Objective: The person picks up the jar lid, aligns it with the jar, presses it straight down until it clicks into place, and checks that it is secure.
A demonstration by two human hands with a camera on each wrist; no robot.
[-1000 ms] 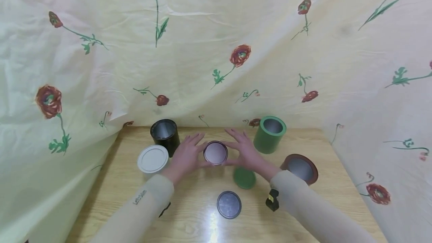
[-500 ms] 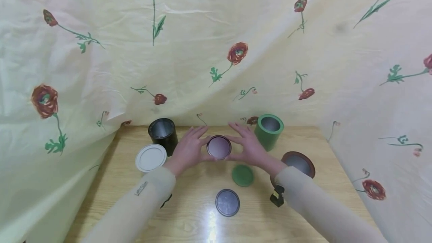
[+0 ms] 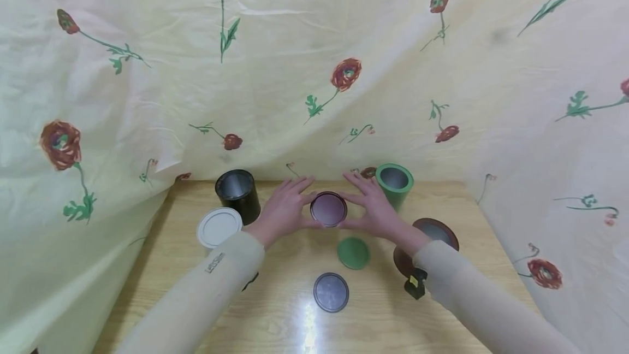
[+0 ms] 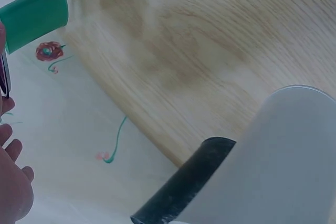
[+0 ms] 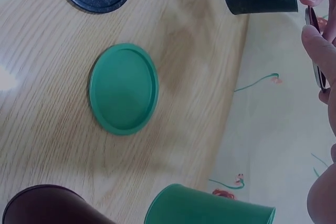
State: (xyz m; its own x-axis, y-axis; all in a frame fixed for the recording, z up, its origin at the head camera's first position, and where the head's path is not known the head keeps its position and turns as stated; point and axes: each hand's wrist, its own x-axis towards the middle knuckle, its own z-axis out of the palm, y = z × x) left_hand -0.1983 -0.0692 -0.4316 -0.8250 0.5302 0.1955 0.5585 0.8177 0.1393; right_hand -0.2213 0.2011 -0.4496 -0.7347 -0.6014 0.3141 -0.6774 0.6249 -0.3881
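Observation:
A round maroon lid [image 3: 328, 210] is raised over the table between both hands. My left hand [image 3: 287, 209] pinches its left edge with thumb and fingertips, and my right hand [image 3: 375, 212] pinches the opposite edge the same way. Seen edge-on, the lid [image 5: 317, 56] shows as a thin rim in the right wrist view; only a sliver of it is visible in the left one. Below the hands, a green lid [image 3: 353, 253] and a dark lid [image 3: 331, 293] lie flat on the table. A brown can [image 3: 405, 258] stands uncovered, partly hidden by the right forearm.
Behind the left forearm are an uncovered black can [image 3: 245, 201] and a white can [image 4: 278, 161] with a white lid [image 3: 219, 228]. An uncovered green can [image 3: 397, 198] stands behind the right hand. Flowered cloth [image 3: 275, 70] hangs along the table's back edge [image 3: 267, 183].
Both hands have carried the maroon lid to the right and a little upward in the head view. The cans and the two lids on the table stay in place.

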